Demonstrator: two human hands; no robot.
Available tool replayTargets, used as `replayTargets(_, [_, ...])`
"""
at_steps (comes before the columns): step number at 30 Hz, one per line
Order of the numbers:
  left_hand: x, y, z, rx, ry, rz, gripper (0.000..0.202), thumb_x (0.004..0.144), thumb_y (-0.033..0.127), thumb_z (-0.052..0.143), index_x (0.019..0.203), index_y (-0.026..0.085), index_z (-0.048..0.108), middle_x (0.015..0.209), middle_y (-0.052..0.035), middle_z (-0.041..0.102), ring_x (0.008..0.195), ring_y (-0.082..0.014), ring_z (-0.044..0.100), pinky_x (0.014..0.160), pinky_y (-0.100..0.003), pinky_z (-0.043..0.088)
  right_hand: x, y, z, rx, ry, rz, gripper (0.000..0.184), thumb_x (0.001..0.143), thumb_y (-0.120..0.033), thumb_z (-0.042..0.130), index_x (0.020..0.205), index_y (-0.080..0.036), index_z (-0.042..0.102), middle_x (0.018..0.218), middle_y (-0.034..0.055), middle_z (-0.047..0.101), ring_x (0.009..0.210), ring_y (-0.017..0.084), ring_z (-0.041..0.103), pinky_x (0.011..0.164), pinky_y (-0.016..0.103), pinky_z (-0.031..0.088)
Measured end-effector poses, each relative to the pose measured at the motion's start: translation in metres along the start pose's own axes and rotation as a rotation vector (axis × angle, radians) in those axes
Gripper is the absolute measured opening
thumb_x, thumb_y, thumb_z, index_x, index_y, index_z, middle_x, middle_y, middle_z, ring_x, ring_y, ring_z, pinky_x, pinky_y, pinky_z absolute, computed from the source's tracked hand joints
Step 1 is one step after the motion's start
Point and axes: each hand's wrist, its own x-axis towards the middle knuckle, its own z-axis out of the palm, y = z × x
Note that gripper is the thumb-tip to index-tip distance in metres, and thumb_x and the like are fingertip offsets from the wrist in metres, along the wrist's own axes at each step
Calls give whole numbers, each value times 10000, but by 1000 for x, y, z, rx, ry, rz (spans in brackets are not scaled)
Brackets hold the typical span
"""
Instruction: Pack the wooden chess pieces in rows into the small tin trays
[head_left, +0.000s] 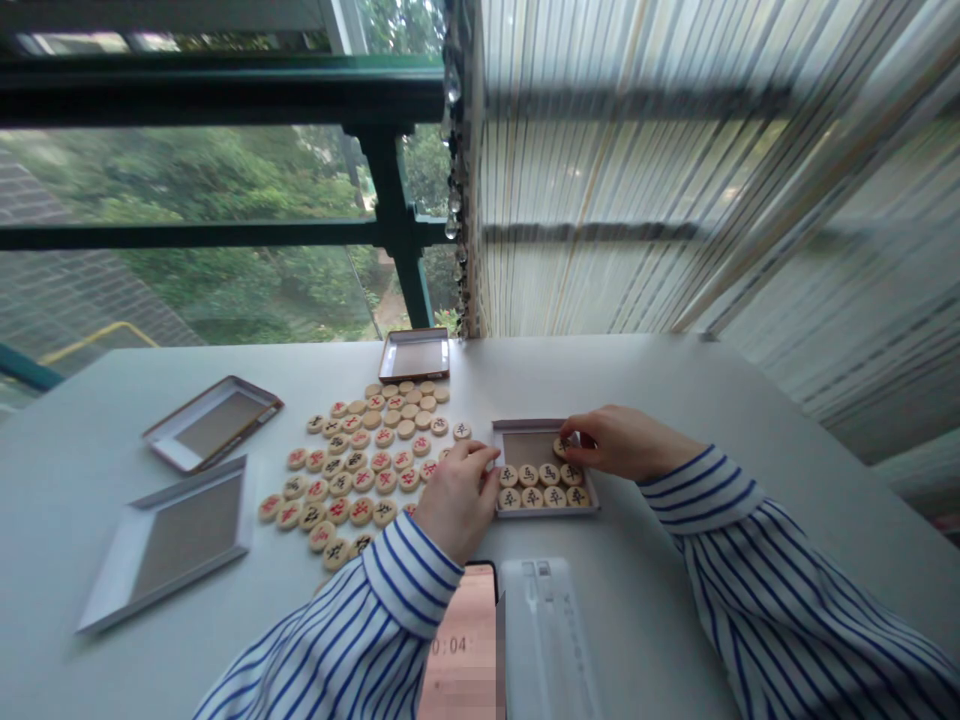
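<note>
In the head view, a shallow box (547, 513) with pale walls holds two rows of round wooden xiangqi pieces with black characters. My right hand (619, 440) reaches in over its right wall, thumb and fingertips closed on a xiangqi piece (562, 447) at the upper right corner. At the left wall, my left hand (459, 495) is curled with its fingertips against the box edge. Many loose xiangqi pieces (361, 478) lie spread left of that hand, some marked red, some black, some with blank faces up. My left hand and sleeve cover part of them.
Two shallow trays, one brown-edged (214, 425) and one white-walled (172, 540), lie at the left. Another small tray (414, 357) stands at the table's back. A phone (457, 660) and a translucent case (551, 640) lie in front. Behind are a window and a string curtain (585, 230).
</note>
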Motion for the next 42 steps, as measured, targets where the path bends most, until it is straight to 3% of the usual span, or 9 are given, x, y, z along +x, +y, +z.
replayTargets(9, [0, 1, 0, 4, -3, -2, 231, 773, 157, 478, 951, 140, 626, 949, -86, 596, 761, -161, 582, 712, -301, 487, -3, 1, -3, -1, -7, -15, 320, 776, -443, 483, 959, -232, 639, 761, 45, 682, 650, 164, 606, 556, 246, 391])
replayTargets(16, [-1, -2, 2, -1, 7, 29, 229, 774, 148, 476, 947, 152, 627, 942, -79, 596, 760, -154, 583, 696, -282, 489, -2, 2, -4, -24, 21, -17, 287, 826, -327, 416, 977, -245, 646, 851, 61, 682, 770, 177, 614, 644, 253, 401])
replayTargets(30, [-1, 0, 0, 14, -8, 13, 221, 783, 169, 478, 945, 144, 627, 946, -84, 597, 786, -166, 583, 726, -296, 486, -3, -3, -4, -23, -5, -15, 245, 775, -279, 451, 908, -292, 656, 748, 19, 669, 641, 147, 588, 557, 230, 363])
replayTargets(42, [-1, -2, 3, 18, -2, 17, 223, 771, 142, 493, 948, 128, 629, 933, -79, 601, 800, -159, 585, 753, -302, 492, -2, -4, -6, -35, -55, -17, 271, 779, -286, 442, 943, -269, 658, 804, 33, 676, 722, 157, 603, 618, 235, 386])
